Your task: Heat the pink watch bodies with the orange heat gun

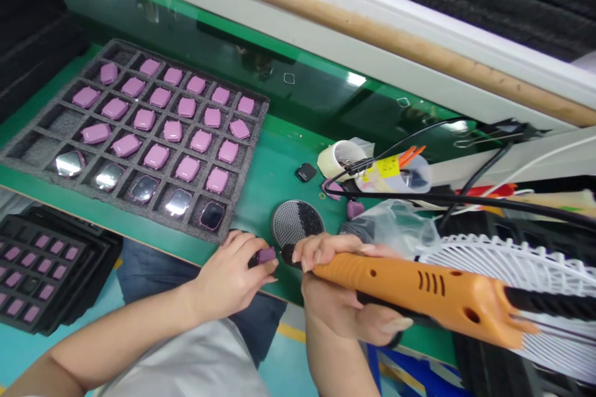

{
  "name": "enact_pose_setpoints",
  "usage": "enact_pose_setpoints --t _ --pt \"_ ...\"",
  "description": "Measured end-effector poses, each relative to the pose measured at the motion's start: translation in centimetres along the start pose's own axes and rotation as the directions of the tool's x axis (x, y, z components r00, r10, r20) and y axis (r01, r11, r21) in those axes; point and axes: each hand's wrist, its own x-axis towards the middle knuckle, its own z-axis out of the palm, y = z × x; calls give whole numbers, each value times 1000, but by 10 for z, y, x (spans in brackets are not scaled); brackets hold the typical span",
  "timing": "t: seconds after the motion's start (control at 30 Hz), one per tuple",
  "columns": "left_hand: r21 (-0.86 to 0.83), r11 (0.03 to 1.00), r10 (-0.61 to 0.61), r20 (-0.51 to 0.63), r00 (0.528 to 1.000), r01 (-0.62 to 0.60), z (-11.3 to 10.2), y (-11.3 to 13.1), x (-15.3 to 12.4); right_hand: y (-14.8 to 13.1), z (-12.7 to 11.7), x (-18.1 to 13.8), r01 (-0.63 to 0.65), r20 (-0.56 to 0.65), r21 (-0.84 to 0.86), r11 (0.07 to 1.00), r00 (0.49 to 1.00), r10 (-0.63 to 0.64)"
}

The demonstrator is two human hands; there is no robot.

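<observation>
Over bench [288,152], curled hands [228,273] hold case [267,255] and tool [395,285]

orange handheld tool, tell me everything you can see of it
The orange handheld tool has a smooth, plastic-looking body with ridges near the front, a row of dark slots and several round recesses. A black ribbed sleeve leaves its rear, in front of a white slatted grille. It lies roughly level, gripped by the right hand. A dark tip, apparently its own, points toward the purple watch case in the left hand.
</observation>
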Motion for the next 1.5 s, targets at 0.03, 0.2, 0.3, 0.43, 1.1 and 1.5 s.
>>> enact_pose_setpoints --t 0.03,0.2,0.3,0.43,1.1,1.5 --pt "0 1000 -2 2 1000 2 0 0 0 2 0 -1 0 5 4 1000 1000 0" --pt "-5 1000 -2 -3 1000 2 1 1 0 7 0 -3 -9 10 15 1000 1000 8" --pt "-2 1000 -3 -3 1000 3 1 1 0 9 1 -4 1 -2 13 1000 1000 -1" --pt "4 1000 -12 5 1000 12 2 1 0 10 4 -5 8 -4 -10 1000 1000 -8" --pt "9 999 -49 -1 999 49 5 3 -2 7 4 -2 -26 57 -16 1000 998 27" --pt "-21 999 -43 59 997 45 -1 3 1 8 -24 1 42 -126 -16 999 991 -44"
